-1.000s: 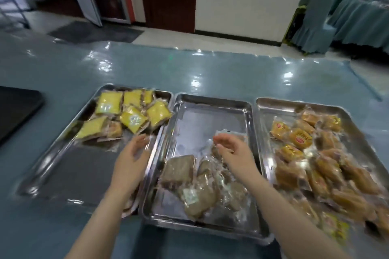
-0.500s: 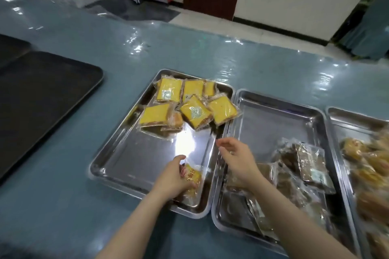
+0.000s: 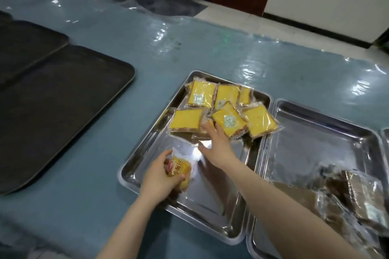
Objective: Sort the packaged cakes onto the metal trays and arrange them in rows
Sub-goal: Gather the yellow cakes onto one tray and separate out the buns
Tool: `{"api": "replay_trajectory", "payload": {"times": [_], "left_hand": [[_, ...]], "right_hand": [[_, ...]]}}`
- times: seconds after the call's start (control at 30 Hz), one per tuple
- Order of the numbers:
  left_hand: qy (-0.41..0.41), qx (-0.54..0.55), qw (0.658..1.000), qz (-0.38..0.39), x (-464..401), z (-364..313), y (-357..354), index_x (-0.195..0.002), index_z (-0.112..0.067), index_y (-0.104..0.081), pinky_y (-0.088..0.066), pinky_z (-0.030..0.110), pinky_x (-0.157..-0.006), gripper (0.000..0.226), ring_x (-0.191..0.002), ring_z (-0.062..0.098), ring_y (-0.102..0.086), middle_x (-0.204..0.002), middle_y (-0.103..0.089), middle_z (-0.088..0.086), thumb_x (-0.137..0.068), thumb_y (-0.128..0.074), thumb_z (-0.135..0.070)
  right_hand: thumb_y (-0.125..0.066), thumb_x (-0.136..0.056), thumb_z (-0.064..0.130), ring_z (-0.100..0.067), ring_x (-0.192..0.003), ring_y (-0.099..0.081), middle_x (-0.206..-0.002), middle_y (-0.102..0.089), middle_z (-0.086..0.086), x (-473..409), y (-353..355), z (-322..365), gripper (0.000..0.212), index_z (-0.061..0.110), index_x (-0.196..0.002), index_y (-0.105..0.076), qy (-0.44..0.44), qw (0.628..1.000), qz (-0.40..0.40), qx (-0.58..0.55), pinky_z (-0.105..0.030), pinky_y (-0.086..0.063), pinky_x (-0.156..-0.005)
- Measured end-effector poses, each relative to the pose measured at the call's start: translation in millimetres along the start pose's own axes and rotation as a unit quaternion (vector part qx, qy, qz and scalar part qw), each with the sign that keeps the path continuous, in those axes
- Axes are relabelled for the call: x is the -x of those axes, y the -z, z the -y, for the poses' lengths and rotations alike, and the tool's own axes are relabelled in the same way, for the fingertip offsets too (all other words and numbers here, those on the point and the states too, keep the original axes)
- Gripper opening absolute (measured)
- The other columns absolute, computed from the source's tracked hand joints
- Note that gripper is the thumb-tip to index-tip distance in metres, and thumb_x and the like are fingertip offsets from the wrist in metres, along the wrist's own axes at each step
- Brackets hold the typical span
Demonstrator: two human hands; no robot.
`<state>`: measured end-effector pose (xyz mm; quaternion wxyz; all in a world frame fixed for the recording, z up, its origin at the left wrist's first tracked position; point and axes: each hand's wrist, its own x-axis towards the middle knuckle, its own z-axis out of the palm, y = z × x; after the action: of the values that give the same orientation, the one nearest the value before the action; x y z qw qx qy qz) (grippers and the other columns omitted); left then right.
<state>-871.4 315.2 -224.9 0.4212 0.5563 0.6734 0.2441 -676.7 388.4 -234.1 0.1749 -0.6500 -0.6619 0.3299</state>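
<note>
Sorting stage: my judgement is that the job is partway through, with cakes grouped by kind on the trays but not yet in tidy rows.
Left hand (image 3: 162, 183): fingers curled round a small bun packet (image 3: 179, 171) with a red label, held low over the near part of the left metal tray (image 3: 147, 176).
Right hand (image 3: 216, 145): fingers straight and spread, reaching across the same tray, fingertips touching the loose pile of yellow cake packets (image 3: 223, 109); it grasps nothing.
Yellow cake packets: bunched at the far end of the left tray, several overlapping and turned at angles; one at the right corner pokes over the rim.
Middle metal tray (image 3: 315, 132): bare at its far end, with brown cake packets (image 3: 362, 195) heaped at its near right.
Dark trays (image 3: 59, 101): lying on the blue table (image 3: 210, 48) to the left, well apart from the work.
Risk, overhang: a push from the right hand could shove the corner packet over the rim into the middle tray, mixing the kinds.
Risk, wrong tray: the bun packet looks unlike the yellow squares; set down here, it would spoil the sort.
Risk, slippery film: glossy wrappers on polished steel probably slide easily, so straightened rows may skew again.
</note>
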Motion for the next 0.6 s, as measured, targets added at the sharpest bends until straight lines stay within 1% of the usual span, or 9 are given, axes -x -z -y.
{"api": "replay_trajectory", "payload": {"times": [0.07, 0.1, 0.13, 0.2, 0.23, 0.3, 0.4, 0.5, 0.6], "left_hand": [[0.007, 0.016, 1.0, -0.024, 1, 4, 11, -0.131, -0.036, -0.045, -0.049, 0.025, -0.08, 0.078, -0.095, 0.008, -0.059, -0.114, -0.058, -0.011, -0.065, -0.085, -0.026], [0.01, 0.027, 0.999, -0.033, 1, 5, 14, -0.13, -0.035, -0.046, -0.048, 0.021, -0.077, 0.078, -0.095, 0.007, -0.059, -0.114, -0.058, -0.01, -0.064, -0.085, -0.024], [0.013, 0.038, 0.998, -0.039, 1, 5, 16, -0.131, -0.034, -0.046, -0.045, 0.017, -0.073, 0.078, -0.095, 0.005, -0.058, -0.114, -0.057, -0.01, -0.064, -0.085, -0.023], [0.015, 0.049, 0.998, -0.043, 2, 4, 16, -0.132, -0.033, -0.044, -0.043, 0.015, -0.072, 0.08, -0.096, 0.005, -0.056, -0.114, -0.056, -0.01, -0.065, -0.085, -0.022], [0.014, 0.05, 0.998, -0.043, 3, 2, 15, -0.132, -0.033, -0.044, -0.043, 0.015, -0.072, 0.08, -0.095, 0.004, -0.056, -0.114, -0.056, -0.01, -0.065, -0.085, -0.022], [0.005, 0.052, 0.998, -0.037, 5, -2, 11, -0.132, -0.033, -0.045, -0.042, 0.01, -0.066, 0.078, -0.09, -0.001, -0.056, -0.11, -0.057, -0.012, -0.065, -0.085, -0.022], [-0.016, 0.052, 0.998, -0.021, 9, -14, 3, -0.129, -0.037, -0.046, -0.042, 0.006, -0.058, 0.075, -0.087, -0.005, -0.056, -0.106, -0.057, -0.017, -0.066, -0.084, -0.023], [-0.037, 0.076, 0.996, 0.0, 11, -35, -10, -0.129, -0.039, -0.045, -0.048, 0.013, -0.065, 0.075, -0.093, 0.003, -0.058, -0.115, -0.057, -0.009, -0.068, -0.083, -0.02], [-0.072, 0.089, 0.993, 0.017, 18, -67, -33, -0.128, -0.039, -0.046, -0.049, 0.016, -0.07, 0.074, -0.095, 0.004, -0.059, -0.114, -0.057, -0.008, -0.068, -0.083, -0.017]], "right_hand": [[-0.065, -0.088, 0.02, -0.027, -0.14, -0.026, -0.154, -0.026, -0.005, -11, -7, -1, 0.06, 0.041, -0.137, -0.038, -0.033, 0.999, -0.02, -0.006, -0.033, -0.029, -0.105], [-0.065, -0.087, 0.015, -0.028, -0.13, -0.039, -0.142, -0.04, -0.008, -14, -8, -3, 0.052, 0.036, -0.13, -0.045, -0.037, 0.998, -0.04, -0.006, -0.032, -0.037, -0.098], [-0.063, -0.086, 0.011, -0.026, -0.114, -0.05, -0.126, -0.049, -0.007, -14, -8, -6, 0.041, 0.03, -0.12, -0.052, -0.037, 0.998, -0.059, -0.004, -0.026, -0.041, -0.085], [-0.06, -0.083, 0.002, -0.02, -0.086, -0.054, -0.104, -0.054, -0.004, -8, -4, -12, 0.026, 0.023, -0.097, -0.054, -0.046, 0.996, -0.07, 0.007, -0.023, -0.038, -0.066], [-0.059, -0.081, 0.0, -0.02, -0.082, -0.054, -0.099, -0.056, -0.005, -3, -2, -15, 0.024, 0.02, -0.091, -0.053, -0.056, 0.996, -0.063, 0.009, -0.026, -0.039, -0.063], [-0.059, -0.078, -0.003, -0.021, -0.084, -0.057, -0.092, -0.059, -0.002, 11, 4, -21, 0.024, 0.019, -0.087, -0.053, -0.068, 0.996, -0.05, -0.004, -0.028, -0.042, -0.064], [-0.063, -0.08, 0.001, -0.007, -0.076, -0.059, -0.089, -0.059, 0.012, 43, 24, -25, 0.029, 0.027, -0.09, -0.054, -0.065, 0.994, -0.065, -0.059, -0.017, -0.043, -0.057], [-0.064, -0.084, 0.005, -0.002, -0.074, -0.061, -0.089, -0.063, 0.016, 82, 53, -33, 0.031, 0.033, -0.096, -0.056, -0.059, 0.986, -0.1, -0.121, -0.018, -0.051, -0.058], [-0.069, -0.083, 0.009, 0.0, -0.076, -0.061, -0.088, -0.066, 0.017, 124, 85, -51, 0.029, 0.035, -0.094, -0.058, -0.056, 0.961, -0.174, -0.209, -0.018, -0.052, -0.063]]}}
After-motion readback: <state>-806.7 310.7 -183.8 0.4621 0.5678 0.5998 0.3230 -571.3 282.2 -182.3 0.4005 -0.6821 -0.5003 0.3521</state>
